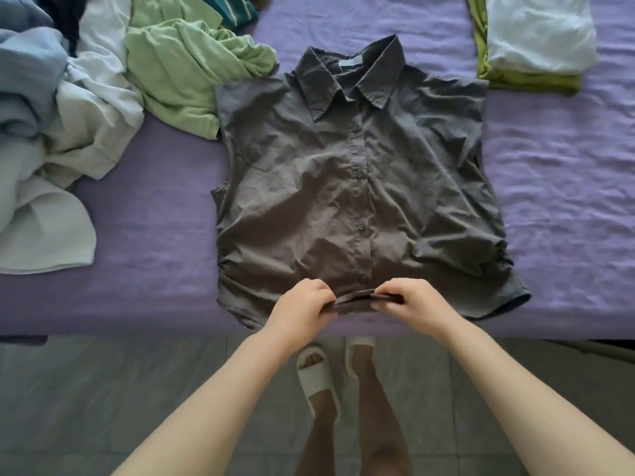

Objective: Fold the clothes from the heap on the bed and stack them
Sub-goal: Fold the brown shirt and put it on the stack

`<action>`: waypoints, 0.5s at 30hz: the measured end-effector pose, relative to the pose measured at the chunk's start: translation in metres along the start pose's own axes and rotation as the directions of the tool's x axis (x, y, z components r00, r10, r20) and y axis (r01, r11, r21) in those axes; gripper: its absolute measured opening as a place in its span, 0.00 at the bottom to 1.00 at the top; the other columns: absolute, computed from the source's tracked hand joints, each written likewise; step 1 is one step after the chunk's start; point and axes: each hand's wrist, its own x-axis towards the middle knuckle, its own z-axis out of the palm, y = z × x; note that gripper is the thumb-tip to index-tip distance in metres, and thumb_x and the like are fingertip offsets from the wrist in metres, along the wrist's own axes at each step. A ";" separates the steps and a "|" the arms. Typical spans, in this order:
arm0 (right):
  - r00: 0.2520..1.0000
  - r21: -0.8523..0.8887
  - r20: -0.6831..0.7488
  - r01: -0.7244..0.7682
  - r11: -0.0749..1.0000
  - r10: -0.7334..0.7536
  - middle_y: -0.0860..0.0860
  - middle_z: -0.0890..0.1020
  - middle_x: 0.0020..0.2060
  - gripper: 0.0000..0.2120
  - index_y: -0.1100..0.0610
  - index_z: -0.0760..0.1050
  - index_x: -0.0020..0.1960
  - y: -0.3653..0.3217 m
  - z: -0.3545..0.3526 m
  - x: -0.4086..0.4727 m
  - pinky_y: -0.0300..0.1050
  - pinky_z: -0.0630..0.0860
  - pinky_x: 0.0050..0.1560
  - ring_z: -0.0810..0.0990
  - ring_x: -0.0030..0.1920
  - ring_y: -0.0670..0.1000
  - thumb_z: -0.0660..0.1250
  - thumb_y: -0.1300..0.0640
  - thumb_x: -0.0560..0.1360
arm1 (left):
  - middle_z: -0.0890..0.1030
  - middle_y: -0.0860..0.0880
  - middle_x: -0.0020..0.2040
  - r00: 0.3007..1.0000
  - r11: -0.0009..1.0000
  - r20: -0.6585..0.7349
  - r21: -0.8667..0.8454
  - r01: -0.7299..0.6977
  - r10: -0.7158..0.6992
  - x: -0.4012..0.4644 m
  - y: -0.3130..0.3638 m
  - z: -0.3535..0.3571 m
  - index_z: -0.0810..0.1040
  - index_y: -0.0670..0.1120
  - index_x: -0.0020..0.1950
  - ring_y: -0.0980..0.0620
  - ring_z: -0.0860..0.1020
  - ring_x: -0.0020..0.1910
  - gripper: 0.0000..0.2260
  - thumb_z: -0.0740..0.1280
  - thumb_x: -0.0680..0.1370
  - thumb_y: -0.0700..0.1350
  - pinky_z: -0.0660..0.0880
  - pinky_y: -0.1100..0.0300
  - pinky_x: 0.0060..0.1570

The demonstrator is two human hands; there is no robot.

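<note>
GRIP: left hand and right hand both pinch the hem of the grey collared shirt, spread mid-frame on the bed | RISK: a tug could bunch the fabric or drag it off the near edge | AROUND: unfolded heap upper left overlaps its shoulder; folded stack upper right, apart

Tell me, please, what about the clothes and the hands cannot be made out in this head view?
- Heap: cut off by the top and left edges, so its extent is unknown.
- Folded stack: its top is cropped, and the white piece covers the green one.
- Grey shirt hem: both hands' grip, left hand and right hand, hides it.
</note>
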 end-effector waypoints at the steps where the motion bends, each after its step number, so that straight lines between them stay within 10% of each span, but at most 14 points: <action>1: 1.000 0.032 -0.022 -0.014 0.999 0.015 0.45 0.82 0.41 0.07 0.52 0.81 0.50 -0.003 -0.009 0.002 0.48 0.75 0.48 0.79 0.43 0.48 0.72 0.54 0.72 | 0.79 0.47 0.51 0.997 0.994 0.004 -0.077 0.081 -0.081 0.004 0.000 -0.010 0.82 0.44 0.53 0.47 0.75 0.54 0.08 0.70 0.75 0.44 0.71 0.56 0.53; 9: 0.933 -0.357 -0.313 0.056 0.932 -0.176 0.47 0.82 0.37 0.09 0.52 0.76 0.46 -0.024 -0.083 0.037 0.46 0.71 0.34 0.81 0.40 0.52 0.68 0.46 0.74 | 0.77 0.50 0.48 0.933 0.958 -0.219 -0.044 0.284 -0.287 0.051 -0.001 -0.092 0.81 0.50 0.54 0.49 0.75 0.52 0.08 0.66 0.78 0.50 0.67 0.58 0.42; 15: 0.963 -0.459 -0.156 0.127 0.879 -0.221 0.49 0.80 0.52 0.16 0.53 0.74 0.60 -0.020 -0.144 0.072 0.48 0.74 0.44 0.80 0.52 0.53 0.67 0.47 0.75 | 0.75 0.50 0.52 0.869 0.916 -0.316 0.002 0.402 -0.381 0.092 -0.004 -0.145 0.80 0.51 0.56 0.49 0.76 0.54 0.09 0.64 0.79 0.51 0.66 0.58 0.41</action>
